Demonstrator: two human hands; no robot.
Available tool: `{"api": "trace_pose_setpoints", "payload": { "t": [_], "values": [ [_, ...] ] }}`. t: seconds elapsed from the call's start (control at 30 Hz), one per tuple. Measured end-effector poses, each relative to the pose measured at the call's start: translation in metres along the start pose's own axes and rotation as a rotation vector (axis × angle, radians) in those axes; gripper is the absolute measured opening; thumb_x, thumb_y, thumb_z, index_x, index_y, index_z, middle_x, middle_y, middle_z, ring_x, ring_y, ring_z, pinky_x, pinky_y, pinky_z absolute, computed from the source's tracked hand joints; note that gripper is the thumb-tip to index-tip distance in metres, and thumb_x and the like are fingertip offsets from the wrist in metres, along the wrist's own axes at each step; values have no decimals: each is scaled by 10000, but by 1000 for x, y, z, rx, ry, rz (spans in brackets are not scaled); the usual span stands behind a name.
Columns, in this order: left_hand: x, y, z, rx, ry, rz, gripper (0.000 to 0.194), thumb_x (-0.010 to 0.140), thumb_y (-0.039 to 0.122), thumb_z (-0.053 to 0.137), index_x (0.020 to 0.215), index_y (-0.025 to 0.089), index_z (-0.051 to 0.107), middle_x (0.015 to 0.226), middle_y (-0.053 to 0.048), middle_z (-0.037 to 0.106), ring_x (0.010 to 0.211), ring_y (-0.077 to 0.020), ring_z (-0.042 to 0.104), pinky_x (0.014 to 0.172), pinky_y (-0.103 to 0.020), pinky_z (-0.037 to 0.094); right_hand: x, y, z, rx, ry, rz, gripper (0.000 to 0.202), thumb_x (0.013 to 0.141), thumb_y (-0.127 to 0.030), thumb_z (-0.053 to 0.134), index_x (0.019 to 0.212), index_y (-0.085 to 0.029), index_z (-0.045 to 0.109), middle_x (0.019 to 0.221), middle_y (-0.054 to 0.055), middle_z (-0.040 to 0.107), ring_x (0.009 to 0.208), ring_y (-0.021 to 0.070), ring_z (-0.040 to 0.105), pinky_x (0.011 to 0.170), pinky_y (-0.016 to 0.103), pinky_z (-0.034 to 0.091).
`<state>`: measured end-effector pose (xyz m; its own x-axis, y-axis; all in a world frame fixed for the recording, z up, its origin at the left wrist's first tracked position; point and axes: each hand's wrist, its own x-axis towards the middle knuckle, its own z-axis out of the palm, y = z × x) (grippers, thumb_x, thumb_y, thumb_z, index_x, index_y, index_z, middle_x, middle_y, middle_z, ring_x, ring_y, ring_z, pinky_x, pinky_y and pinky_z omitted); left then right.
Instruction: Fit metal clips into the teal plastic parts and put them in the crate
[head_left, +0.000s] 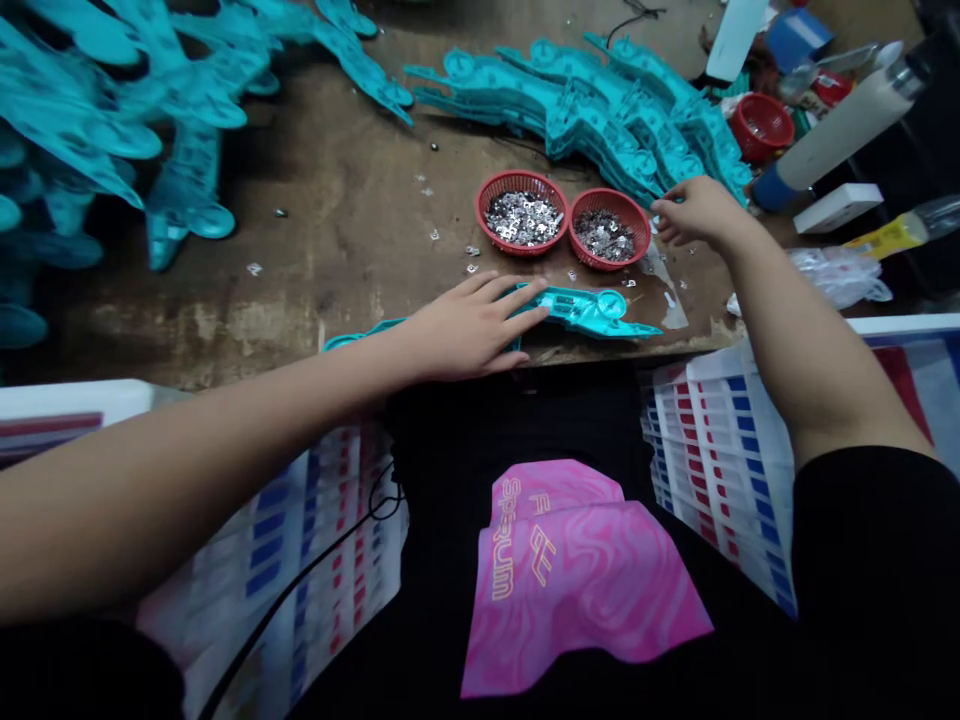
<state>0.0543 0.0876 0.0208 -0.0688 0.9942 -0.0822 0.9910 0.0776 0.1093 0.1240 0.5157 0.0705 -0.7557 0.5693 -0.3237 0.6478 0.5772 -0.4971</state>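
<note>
My left hand point(480, 325) lies with fingers spread over a teal plastic part point(581, 308) at the table's front edge, covering its middle. Its fingers rest on the part without wrapping round it. My right hand point(694, 212) is closed in a pinch just right of a red basket of small dark metal pieces point(609, 238). Whatever the pinched fingers hold, if anything, is too small to make out. Left of that basket stands another red basket point(523, 212), filled with shiny small metal clips.
Teal plastic parts point(555, 100) lie in a row at the back, and a larger heap point(150, 90) covers the left. Loose clips point(435, 235) dot the wooden table. A bottle point(840, 130), a white box point(838, 207) and a plastic bag point(840, 275) crowd the right side.
</note>
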Motion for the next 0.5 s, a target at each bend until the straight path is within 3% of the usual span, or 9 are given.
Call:
{"api": "trace_pose_setpoints", "payload": {
  "t": [0.07, 0.13, 0.27, 0.33, 0.5],
  "values": [
    [1, -2, 0, -22, -3, 4, 759, 1315, 534, 599, 1973, 155, 585, 2146, -243, 370, 1938, -517, 503, 1615, -739, 395, -9, -6, 4, -40, -125, 45, 148, 1309, -165, 808, 1279, -21, 827, 968, 108, 829, 897, 166, 791, 1195, 469, 715],
    [1, -4, 0, -52, 0, 19, 754, 1311, 535, 608, 1965, 159, 592, 2148, -242, 363, 1944, -504, 499, 1622, -724, 387, -14, -14, 8, -79, -183, 62, 91, 1263, -59, 804, 1303, 15, 839, 929, 121, 819, 895, 170, 792, 1180, 439, 704],
    [-1, -5, 3, -64, 1, 14, 765, 1309, 529, 590, 1969, 142, 577, 2155, -256, 332, 1953, -484, 487, 1634, -677, 363, -17, -20, 5, -124, -49, 34, 266, 1226, -13, 756, 1455, 83, 854, 1007, 228, 847, 855, 192, 805, 1034, 402, 689],
    [0, -3, 7, -49, 10, -3, 773, 1308, 535, 568, 1980, 152, 566, 2155, -250, 337, 1950, -484, 487, 1630, -671, 355, -16, -12, -2, -94, -19, 61, 310, 1238, -51, 764, 1491, 99, 864, 1055, 272, 856, 798, 179, 791, 965, 381, 680],
    [20, -2, 17, -56, 25, 3, 825, 1280, 507, 552, 2011, 125, 526, 2155, -262, 323, 1945, -507, 476, 1629, -686, 324, 0, 23, -15, -8, -122, 230, 377, 1259, -36, 759, 1601, 84, 863, 1035, 278, 864, 692, 143, 776, 909, 362, 669]
  ]
}}
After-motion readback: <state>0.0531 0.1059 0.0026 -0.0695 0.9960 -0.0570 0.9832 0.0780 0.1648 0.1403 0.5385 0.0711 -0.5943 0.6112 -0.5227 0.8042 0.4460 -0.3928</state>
